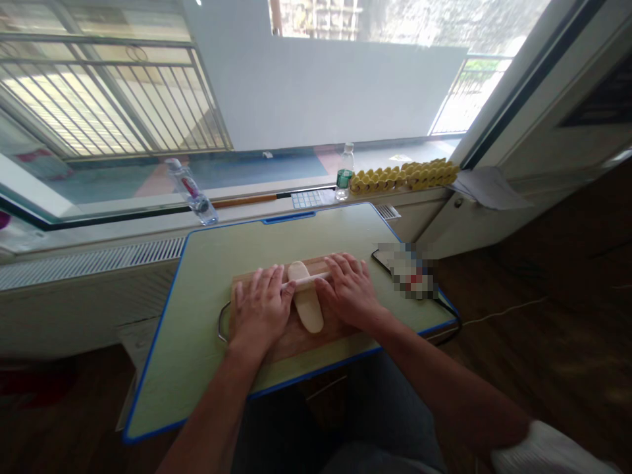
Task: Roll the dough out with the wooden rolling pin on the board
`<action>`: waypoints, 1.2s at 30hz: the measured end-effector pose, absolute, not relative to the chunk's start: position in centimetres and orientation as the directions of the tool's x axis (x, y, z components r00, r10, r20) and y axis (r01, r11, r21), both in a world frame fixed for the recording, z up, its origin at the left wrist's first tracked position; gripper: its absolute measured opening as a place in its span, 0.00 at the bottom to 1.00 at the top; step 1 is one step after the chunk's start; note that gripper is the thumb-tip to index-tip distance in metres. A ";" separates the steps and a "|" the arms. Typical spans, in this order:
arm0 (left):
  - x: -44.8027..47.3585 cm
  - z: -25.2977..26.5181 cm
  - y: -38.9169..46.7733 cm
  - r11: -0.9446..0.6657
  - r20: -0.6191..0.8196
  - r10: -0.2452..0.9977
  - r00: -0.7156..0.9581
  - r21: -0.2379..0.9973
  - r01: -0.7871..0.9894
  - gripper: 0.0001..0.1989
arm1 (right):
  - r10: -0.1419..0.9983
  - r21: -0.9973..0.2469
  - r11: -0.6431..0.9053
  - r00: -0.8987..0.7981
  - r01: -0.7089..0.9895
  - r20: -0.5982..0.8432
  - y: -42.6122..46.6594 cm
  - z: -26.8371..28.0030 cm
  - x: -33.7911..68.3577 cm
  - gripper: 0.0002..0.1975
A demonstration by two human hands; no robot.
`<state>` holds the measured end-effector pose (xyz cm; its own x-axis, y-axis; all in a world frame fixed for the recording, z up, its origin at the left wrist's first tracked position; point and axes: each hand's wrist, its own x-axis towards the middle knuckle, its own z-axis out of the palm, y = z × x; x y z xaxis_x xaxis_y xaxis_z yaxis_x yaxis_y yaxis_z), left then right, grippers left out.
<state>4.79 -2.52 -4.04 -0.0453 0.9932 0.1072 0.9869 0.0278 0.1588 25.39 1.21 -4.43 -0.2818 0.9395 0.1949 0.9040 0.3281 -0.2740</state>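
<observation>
A wooden cutting board [291,342] lies on the pale green table, with a metal handle at its left end. An elongated, flattened piece of dough [310,313] lies on it, pointing towards me. Crossing the dough is a thin, light rolling pin [307,281]. My left hand [261,304] is over the pin's left end, thumb close to the dough. My right hand [351,288] covers the other end in the same way. Both palms and fingers press on the pin, and its two ends are hidden beneath them.
The table [197,382] has a blue rim. On its right lies a pixelated object [412,273] with a black cord. The windowsill holds a tilted plastic bottle [192,194], an upright bottle [344,174], a wooden stick [247,200], yellow egg cartons [405,176] and papers [488,187].
</observation>
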 end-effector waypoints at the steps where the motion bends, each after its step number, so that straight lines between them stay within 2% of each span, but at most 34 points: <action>1: 4.6 -3.9 -1.7 0.031 0.098 0.994 -0.047 0.152 0.988 0.33 | 0.942 -0.271 0.322 -0.278 0.907 0.190 2.0 -4.3 25.0 0.30; 8: 4.3 -2.5 1.9 0.086 0.074 0.993 -0.096 0.132 0.987 0.29 | 0.951 -0.250 0.289 -0.248 0.924 0.183 5.2 -3.8 23.6 0.28; 18: 5.2 -4.4 -3.9 0.032 0.145 0.988 -0.054 0.152 0.988 0.32 | 0.940 -0.269 0.322 -0.271 0.908 0.210 0.0 -4.4 25.4 0.28; 28: 4.0 -2.9 1.3 0.062 0.087 0.993 -0.074 0.143 0.988 0.31 | 0.947 -0.239 0.300 -0.258 0.924 0.190 4.2 -3.7 23.6 0.26; 36: 5.3 -4.6 -4.5 0.025 0.160 0.986 -0.052 0.167 0.986 0.32 | 0.928 -0.261 0.351 -0.298 0.899 0.222 -0.5 -4.6 25.6 0.27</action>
<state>5.34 -4.55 -4.57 -0.0521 0.9858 0.1596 0.9856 0.0250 0.1671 25.60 -0.52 -4.65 -0.2980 0.9284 0.2217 0.8993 0.3510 -0.2610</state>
